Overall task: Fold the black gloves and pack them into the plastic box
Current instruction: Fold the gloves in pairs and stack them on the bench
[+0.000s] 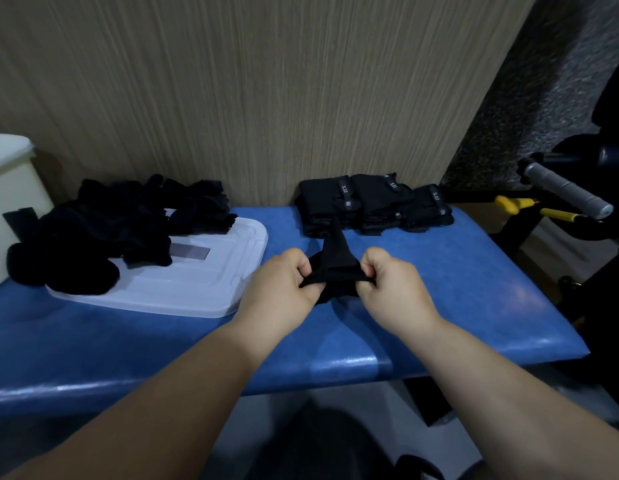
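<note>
Tension matters: left hand [283,284] and right hand [396,284] each pinch the black fabric glove [335,261] between them; square its edges before folding.

held glove [334,261]: plain black
loose gloves [110,230]: black, heap reads as one dark mass
folded gloves [370,202]: black, pale grey lettering on straps
lid [197,289]: translucent white, grey rectangular patch in middle
box [6,188]: cream-white
worktop [439,289]: blue, faint mottling, pale glare streaks at front edge
wall panel [266,81]: beige-tan, fine vertical wood-grain streaks
grip bar [564,190]: grey
tool handles [515,203]: yellow
speckled surface [543,98]: dark grey with light flecks
</note>
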